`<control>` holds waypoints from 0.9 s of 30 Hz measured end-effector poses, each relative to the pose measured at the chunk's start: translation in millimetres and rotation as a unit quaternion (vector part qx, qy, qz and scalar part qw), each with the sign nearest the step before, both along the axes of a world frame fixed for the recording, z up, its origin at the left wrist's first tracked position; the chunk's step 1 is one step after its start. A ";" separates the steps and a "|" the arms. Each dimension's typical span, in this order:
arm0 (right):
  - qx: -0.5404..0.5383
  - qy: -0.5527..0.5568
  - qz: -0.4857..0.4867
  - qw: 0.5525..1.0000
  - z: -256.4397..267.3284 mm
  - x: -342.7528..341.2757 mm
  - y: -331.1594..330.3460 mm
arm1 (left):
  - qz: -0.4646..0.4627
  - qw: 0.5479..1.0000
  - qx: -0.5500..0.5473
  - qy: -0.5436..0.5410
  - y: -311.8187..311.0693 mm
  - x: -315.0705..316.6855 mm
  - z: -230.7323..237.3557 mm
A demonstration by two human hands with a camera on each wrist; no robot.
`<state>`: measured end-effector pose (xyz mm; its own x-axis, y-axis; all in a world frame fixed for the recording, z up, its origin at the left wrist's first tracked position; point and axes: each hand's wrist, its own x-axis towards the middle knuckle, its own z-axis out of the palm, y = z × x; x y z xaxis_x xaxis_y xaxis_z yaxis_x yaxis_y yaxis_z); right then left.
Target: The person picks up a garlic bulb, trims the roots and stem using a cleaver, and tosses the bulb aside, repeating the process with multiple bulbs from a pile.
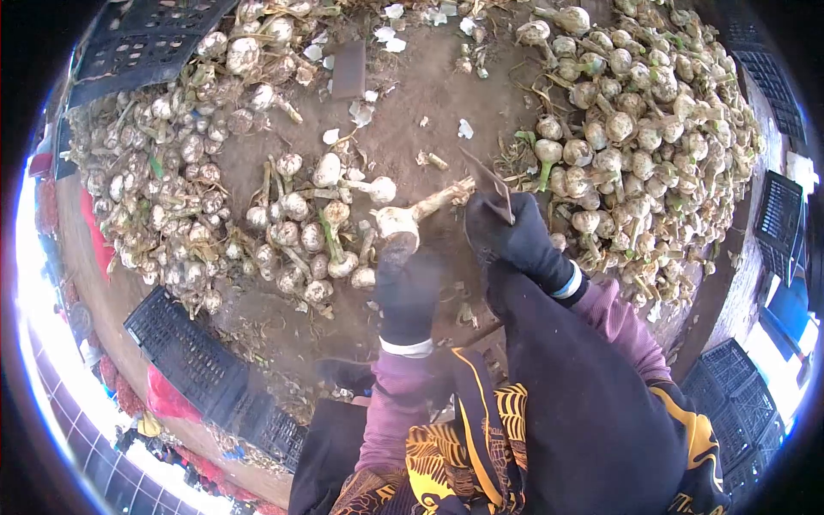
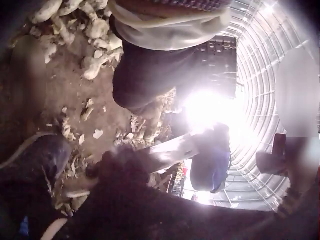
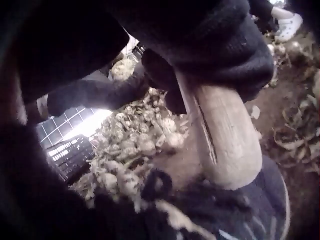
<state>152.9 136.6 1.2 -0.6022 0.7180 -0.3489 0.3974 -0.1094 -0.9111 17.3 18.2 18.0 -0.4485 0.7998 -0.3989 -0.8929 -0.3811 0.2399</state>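
My left hand point(image 1: 408, 292), in a dark glove, grips a garlic bulb point(image 1: 397, 223). The bulb's thick pale stem point(image 1: 442, 198) points toward my right hand. In the right wrist view, the same garlic bulb point(image 3: 122, 69) sits at the fingertips of the left hand point(image 3: 100, 94). My right hand point(image 1: 518, 240), also gloved, is curled round a knife point(image 1: 491, 183). Its blade rises beside the stem's end. The thick wooden handle point(image 3: 227, 132) sticks out below the fist in the right wrist view. Glare partly washes out the pale blade point(image 2: 172, 151) in the left wrist view.
Heaps of garlic lie at left point(image 1: 172, 184) and right point(image 1: 644, 129). A smaller cluster of bulbs point(image 1: 296, 227) lies left of the held bulb. Peel scraps and a flat brown block point(image 1: 348, 70) lie on the soil. Black crates point(image 1: 202, 360) stand around the edges.
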 end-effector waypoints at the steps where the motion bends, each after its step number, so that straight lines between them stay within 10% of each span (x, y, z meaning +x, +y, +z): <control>1: 0.019 -0.008 -0.001 1.000 12.4 -5.0 0.1 | 0.003 1.000 -0.004 -0.004 -0.6 5.2 3.3; 7: -0.037 -0.092 0.000 0.995 -79.2 57.2 6.4 | 0.051 0.998 -0.044 -0.002 12.0 7.2 13.8; 8: -0.093 -0.123 -0.051 0.987 -89.8 70.0 -5.0 | -0.170 0.921 -0.211 0.279 15.0 7.8 22.1; 9: -0.077 -0.062 0.017 0.995 -64.7 65.4 1.9 | -0.368 0.697 -0.338 0.514 27.5 11.4 36.4; 10: -0.129 0.247 -0.153 0.948 -52.4 45.7 1.0 | -0.360 0.701 -0.344 0.510 36.1 29.1 42.7; 11: -0.171 0.523 -0.304 0.778 -40.5 12.0 -12.7 | -0.352 0.705 -0.350 0.507 44.5 46.8 49.2; 12: -0.195 0.726 -0.422 0.506 -29.7 -18.8 -31.4 | -0.271 0.791 -0.261 0.483 48.7 49.2 50.9; 13: -0.209 0.687 -0.424 0.551 -32.1 -15.1 -29.7 | -0.200 0.860 -0.152 0.444 53.0 51.6 52.5; 14: -0.223 0.647 -0.422 0.595 -34.9 -11.3 -28.0 | -0.243 0.749 -0.171 0.592 58.2 31.4 37.9; 15: -0.203 0.317 -0.262 0.889 -54.8 32.6 -5.5 | -0.258 0.616 -0.185 0.721 63.4 11.1 23.1; 16: -0.137 -0.084 -0.047 0.986 -68.6 56.5 7.4 | -0.265 0.466 -0.260 0.803 54.3 -5.3 -4.0; 20: -0.078 -0.116 -0.155 0.978 -51.8 44.8 -0.9 | -0.351 -0.017 -0.410 0.842 38.4 -75.8 -88.4; 23: -0.106 -0.063 -0.130 0.984 -70.1 49.3 -4.2 | -0.399 0.031 -0.404 0.823 38.4 -81.0 -68.0; 27: -0.076 -0.081 -0.042 0.993 -17.2 25.4 6.2 | -0.197 0.622 -0.356 0.669 29.8 -66.2 -32.1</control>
<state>178.3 142.8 -16.0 -0.4690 0.6950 -0.5450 0.5212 -0.2804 -0.8060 -48.9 48.0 -14.1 -0.5846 0.7874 -0.1955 0.2977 0.4323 0.8512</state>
